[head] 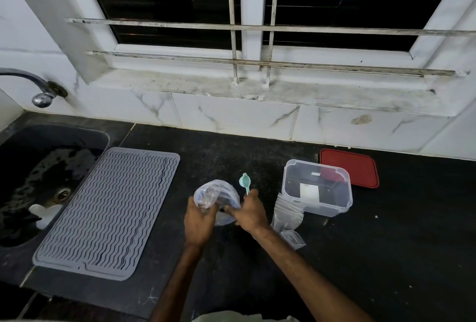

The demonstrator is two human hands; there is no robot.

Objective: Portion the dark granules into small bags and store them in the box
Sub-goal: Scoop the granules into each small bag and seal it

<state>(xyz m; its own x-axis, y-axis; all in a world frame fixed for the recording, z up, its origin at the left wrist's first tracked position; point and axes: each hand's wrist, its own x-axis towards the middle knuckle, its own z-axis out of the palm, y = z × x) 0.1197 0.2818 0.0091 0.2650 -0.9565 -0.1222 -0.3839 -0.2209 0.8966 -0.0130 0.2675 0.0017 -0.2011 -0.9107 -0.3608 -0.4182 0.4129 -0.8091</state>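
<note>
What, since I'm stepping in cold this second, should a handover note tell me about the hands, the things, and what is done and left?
Left hand grips the big clear bag, which has dark granules in it. Right hand holds the teal scoop, with its fingers at the bag.
The small bags lie stacked beside the clear box. Its red lid lies behind it.
Done: box opened. No filled small bag shows.
Left: scoop portions into the small bags and put them in the box.
</note>
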